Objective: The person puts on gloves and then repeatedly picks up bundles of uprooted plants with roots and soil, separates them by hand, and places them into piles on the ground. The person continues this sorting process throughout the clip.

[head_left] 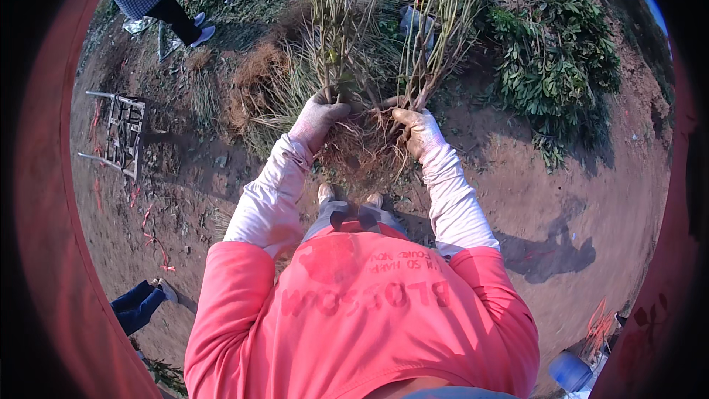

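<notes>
In a dirty work glove, my left hand (327,114) is closed around the lower stems of a bundle of thin woody saplings (332,27). My gloved right hand (415,124) grips a second sapling bundle (435,50) just above its roots. Both bundles point away from me, leafy stems towards the top of the view. Their bare, tangled roots (360,147) hang between my hands and overlap, so I cannot tell which roots belong to which bundle. Beyond them lies a pile of more bare-root saplings (277,80), with brown fibrous roots to the left.
A heap of leafy green branches (554,66) lies at the right. On the left a metal frame (124,136) rests on the soil near red ties (149,233). One person (177,16) stands upper left; another's legs (138,305) show lower left. A blue container (570,371) is lower right.
</notes>
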Action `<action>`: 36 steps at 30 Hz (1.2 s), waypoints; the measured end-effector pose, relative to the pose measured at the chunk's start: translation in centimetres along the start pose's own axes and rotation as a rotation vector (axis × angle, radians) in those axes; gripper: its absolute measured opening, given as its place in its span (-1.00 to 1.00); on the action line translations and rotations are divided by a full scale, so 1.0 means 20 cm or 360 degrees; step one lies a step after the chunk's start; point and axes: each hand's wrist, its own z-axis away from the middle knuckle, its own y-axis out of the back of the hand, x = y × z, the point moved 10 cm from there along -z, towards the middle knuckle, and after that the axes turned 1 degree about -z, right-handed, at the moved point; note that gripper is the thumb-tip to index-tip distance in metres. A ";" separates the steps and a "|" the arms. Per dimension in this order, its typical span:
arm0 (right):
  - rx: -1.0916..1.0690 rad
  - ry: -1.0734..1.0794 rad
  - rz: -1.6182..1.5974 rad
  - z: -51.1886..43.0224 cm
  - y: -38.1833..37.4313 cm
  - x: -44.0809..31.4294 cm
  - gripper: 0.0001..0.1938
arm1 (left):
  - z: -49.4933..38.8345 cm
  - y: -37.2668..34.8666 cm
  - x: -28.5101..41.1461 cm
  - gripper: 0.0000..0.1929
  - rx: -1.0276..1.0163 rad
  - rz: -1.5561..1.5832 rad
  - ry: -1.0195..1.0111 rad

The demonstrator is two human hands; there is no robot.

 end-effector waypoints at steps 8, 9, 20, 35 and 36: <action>0.0148 0.0273 0.0225 -0.06 -0.02 0.15 -0.75 | -0.08 0.01 -0.18 -0.78 0.0208 0.0139 -0.0127; 0.0305 0.0239 0.0329 -0.05 0.03 0.18 -0.74 | -0.08 0.04 -0.17 -0.80 0.0284 0.0131 -0.0203; 0.0174 -0.0039 0.0237 -0.02 0.09 0.37 -0.61 | -0.07 -0.02 -0.25 -0.81 0.0176 0.0182 -0.0049; 0.1602 0.1603 0.0486 0.72 0.62 -0.89 -0.72 | 0.09 0.91 0.15 -0.85 0.0944 -0.0623 -0.0029; 0.1704 0.1901 0.1155 0.69 0.39 -0.82 -0.62 | -0.04 0.76 0.06 -0.83 0.0851 -0.0933 -0.0068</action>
